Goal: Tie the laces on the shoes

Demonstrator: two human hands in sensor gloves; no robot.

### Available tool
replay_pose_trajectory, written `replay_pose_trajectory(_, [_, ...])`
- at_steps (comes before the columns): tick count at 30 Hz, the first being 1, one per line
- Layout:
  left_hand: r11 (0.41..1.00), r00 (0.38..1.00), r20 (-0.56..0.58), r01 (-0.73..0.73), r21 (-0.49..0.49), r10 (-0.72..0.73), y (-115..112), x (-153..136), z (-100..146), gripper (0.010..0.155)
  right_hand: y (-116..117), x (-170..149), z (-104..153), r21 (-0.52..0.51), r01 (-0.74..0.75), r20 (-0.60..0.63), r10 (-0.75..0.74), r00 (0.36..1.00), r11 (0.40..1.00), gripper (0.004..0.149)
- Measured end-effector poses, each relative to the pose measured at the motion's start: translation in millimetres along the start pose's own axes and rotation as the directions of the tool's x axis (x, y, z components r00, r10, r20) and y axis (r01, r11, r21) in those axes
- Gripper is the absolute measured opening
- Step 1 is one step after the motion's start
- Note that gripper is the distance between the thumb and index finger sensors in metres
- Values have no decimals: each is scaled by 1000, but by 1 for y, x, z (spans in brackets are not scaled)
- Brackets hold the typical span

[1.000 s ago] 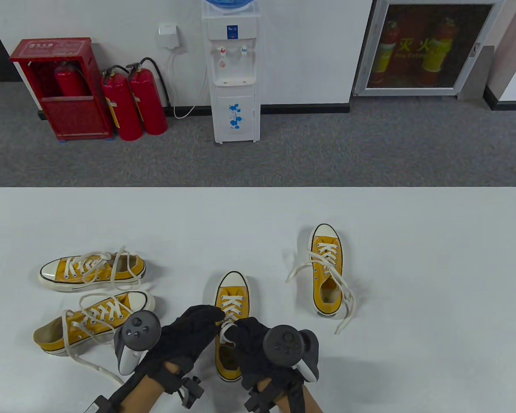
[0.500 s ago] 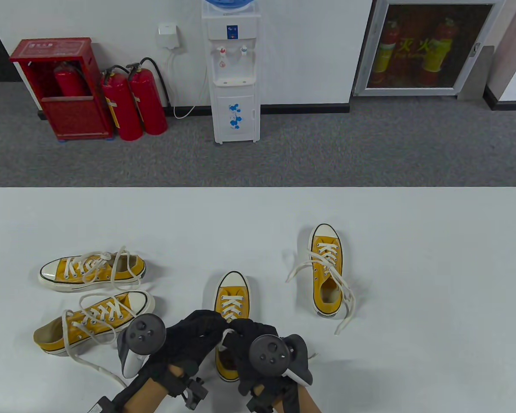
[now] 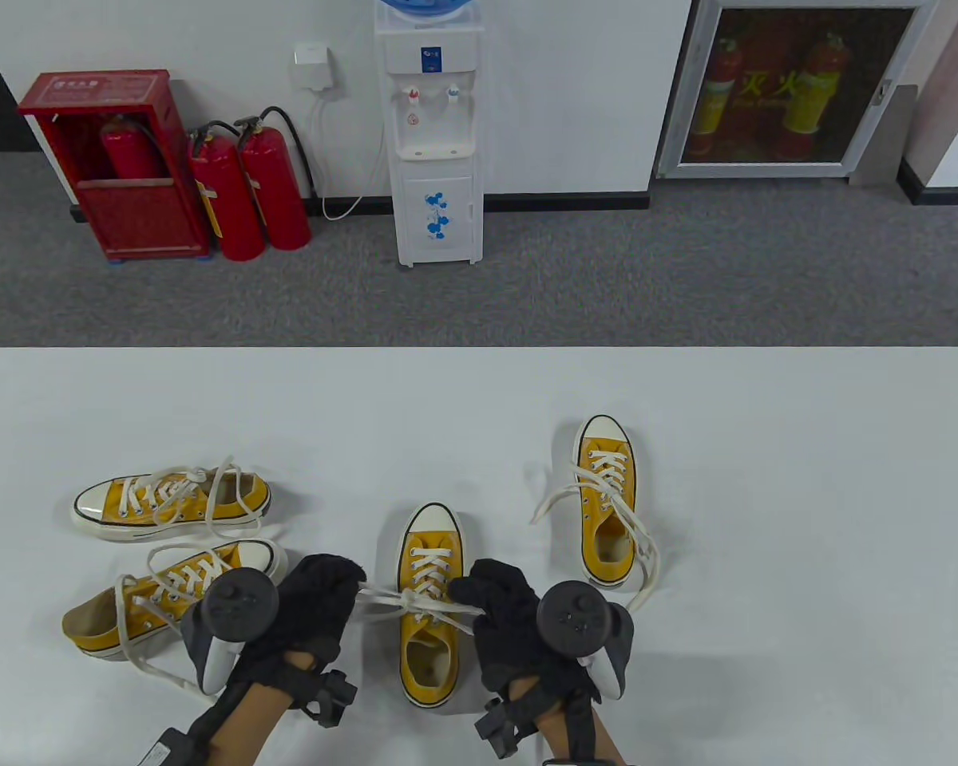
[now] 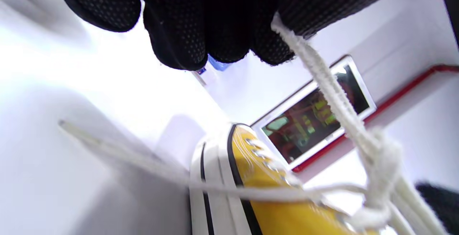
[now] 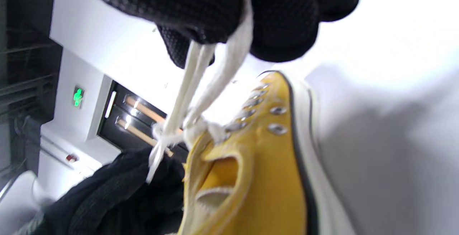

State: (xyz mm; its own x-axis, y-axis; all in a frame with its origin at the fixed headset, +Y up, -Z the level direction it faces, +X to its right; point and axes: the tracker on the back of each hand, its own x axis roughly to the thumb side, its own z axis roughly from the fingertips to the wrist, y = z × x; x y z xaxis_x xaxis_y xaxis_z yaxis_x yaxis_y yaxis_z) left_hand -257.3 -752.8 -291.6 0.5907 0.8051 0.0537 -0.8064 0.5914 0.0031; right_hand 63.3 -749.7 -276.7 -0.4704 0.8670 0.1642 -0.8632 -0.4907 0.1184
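We see our left hand (image 3: 313, 600) and right hand (image 3: 504, 618) each pinching a lace loop (image 3: 382, 598) beside the knot (image 3: 412, 600) on the centre shoe (image 3: 429, 606); fingertips stay hidden. Three other sneakers (image 3: 172, 501) lie around it.

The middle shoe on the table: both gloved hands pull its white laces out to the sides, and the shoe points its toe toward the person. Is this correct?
Not quite. The middle shoe points its toe away from the person, toward the far table edge, as the table view shows. The rest holds: the left hand and right hand pull its white laces out to the sides.
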Motion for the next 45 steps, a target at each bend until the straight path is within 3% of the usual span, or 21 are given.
replay_pose_trajectory(16, [995, 991, -105, 79, -60, -85, 1, -20, -8, 37, -23, -30, -4, -142, -10, -170, -14, 985, 990, 45])
replay_pose_trajectory(23, [984, 984, -43, 172, -41, -174, 4, -12, -6, 40, -25, -34, -4, -121, -28, -147, 10, 989, 992, 48])
replay_pose_trajectory(31, [962, 960, 79, 271, -36, -267, -1, 10, 1, 60, -19, -26, -2, -98, -48, -98, 39, 994, 994, 54])
replay_pose_trajectory(37, [910, 902, 163, 412, -43, -400, -6, 23, 7, 76, -4, -17, -1, -26, -171, -63, 169, 984, 985, 72])
replay_pose_trajectory(45, [822, 831, 191, 550, -146, -522, -17, 23, 8, 86, 36, -9, 0, 185, -344, -77, 363, 929, 921, 100])
